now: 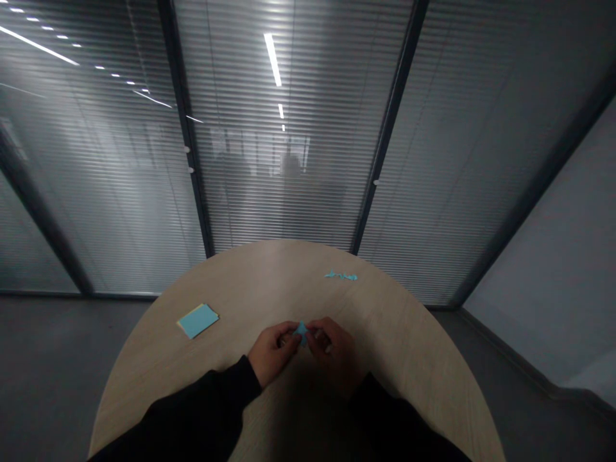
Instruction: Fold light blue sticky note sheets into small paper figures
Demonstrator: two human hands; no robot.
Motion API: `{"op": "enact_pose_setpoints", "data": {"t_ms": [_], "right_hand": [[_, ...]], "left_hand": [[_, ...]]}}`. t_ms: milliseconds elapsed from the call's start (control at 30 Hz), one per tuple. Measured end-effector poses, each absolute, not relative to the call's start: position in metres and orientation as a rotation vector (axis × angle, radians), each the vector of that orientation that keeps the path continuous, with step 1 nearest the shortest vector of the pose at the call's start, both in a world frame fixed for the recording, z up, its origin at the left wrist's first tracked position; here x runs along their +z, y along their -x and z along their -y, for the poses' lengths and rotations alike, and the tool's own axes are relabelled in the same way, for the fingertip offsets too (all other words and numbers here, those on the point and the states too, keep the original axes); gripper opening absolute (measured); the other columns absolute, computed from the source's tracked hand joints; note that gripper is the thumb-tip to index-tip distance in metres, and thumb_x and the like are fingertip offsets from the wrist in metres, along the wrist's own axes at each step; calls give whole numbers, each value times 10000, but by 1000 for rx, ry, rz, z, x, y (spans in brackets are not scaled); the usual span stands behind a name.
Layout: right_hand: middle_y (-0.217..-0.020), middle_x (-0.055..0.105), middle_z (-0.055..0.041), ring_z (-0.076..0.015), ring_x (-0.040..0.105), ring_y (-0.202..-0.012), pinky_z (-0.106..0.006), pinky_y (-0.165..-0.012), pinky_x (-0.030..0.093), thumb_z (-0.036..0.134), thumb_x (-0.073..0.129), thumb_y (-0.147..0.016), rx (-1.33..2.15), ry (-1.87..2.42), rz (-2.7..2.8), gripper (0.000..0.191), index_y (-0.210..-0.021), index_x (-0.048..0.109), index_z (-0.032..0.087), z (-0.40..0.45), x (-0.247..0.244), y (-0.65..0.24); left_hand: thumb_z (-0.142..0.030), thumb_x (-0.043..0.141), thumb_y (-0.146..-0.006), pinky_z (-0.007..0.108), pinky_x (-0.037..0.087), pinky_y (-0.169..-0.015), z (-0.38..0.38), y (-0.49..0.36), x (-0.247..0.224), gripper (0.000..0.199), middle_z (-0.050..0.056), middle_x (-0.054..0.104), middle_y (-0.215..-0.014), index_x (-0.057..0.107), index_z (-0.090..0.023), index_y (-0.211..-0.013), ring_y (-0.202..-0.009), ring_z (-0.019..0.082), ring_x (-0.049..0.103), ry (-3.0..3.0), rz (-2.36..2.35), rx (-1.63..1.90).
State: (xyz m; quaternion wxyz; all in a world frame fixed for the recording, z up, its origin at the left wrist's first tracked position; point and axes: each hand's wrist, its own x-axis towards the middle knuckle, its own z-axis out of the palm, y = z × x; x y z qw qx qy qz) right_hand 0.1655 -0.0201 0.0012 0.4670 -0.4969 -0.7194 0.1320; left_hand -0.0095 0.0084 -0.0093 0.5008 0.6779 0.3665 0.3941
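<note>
Between my two hands is a small piece of blue paper point(301, 330), partly covered by my fingers. My left hand point(273, 351) pinches its left side between thumb and fingers. On the other side my right hand point(334, 353) is closed on the paper's right edge, with the fingertips close to those of the left. A stack of blue and yellow paper sheets point(198, 320) lies on the table to the left of my left hand. Beyond my right hand, small blue paper scraps point(341, 276) lie in a short row.
The round wooden table point(250, 276) fills the lower middle, its curved edge dropping to a dark grey floor point(43, 372) on both sides. Behind it stand glass panels with horizontal blinds point(289, 212) and dark frames. A pale wall point(553, 256) rises at the right.
</note>
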Motion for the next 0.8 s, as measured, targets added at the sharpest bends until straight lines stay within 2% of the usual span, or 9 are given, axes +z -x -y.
{"op": "enact_pose_setpoints", "data": {"t_ms": [167, 300, 500, 667, 800], "right_hand": [[-824, 697, -43, -159, 607, -632, -273, -598, 480, 340, 570, -904, 354, 1213, 1745, 156, -923, 671, 222, 21, 3, -166], [-854, 721, -61, -192, 663, -710, -296, -652, 517, 360, 573, -907, 431, 1235, 1669, 199, -985, 677, 209, 19, 1, -166], [-931, 737, -81, -211, 692, -806, -314, -723, 541, 349, 560, -915, 469, 1210, 1666, 226, -1031, 686, 200, 20, 2, -166], [-915, 730, -68, -194, 676, -766, -294, -686, 528, 317, 536, -931, 415, 1205, 1708, 211, -1039, 683, 210, 22, 3, -166], [-895, 719, -61, -177, 651, -718, -280, -664, 512, 306, 528, -941, 328, 1197, 1745, 193, -1009, 681, 211, 22, 2, -165]], "left_hand": [[-490, 610, -844, 252, 358, -572, -7, 9, -5, 437, 19, 610, -702, 694, -133, -1082, -600, 133, 474, -1622, -883, 955], [-482, 604, -849, 258, 370, -585, -7, 9, -5, 443, 29, 624, -730, 684, -127, -1102, -610, 132, 478, -1599, -862, 955], [-467, 610, -841, 243, 291, -535, -8, 8, -7, 432, -29, 495, -624, 677, -113, -1079, -554, 107, 388, -1560, -831, 939], [-473, 623, -821, 240, 269, -516, -7, 8, -2, 448, -53, 432, -597, 670, -101, -1064, -534, 101, 352, -1547, -842, 925], [-447, 622, -823, 240, 292, -535, -8, 8, -3, 415, -37, 480, -631, 677, -107, -1056, -547, 101, 380, -1528, -859, 917]]}}
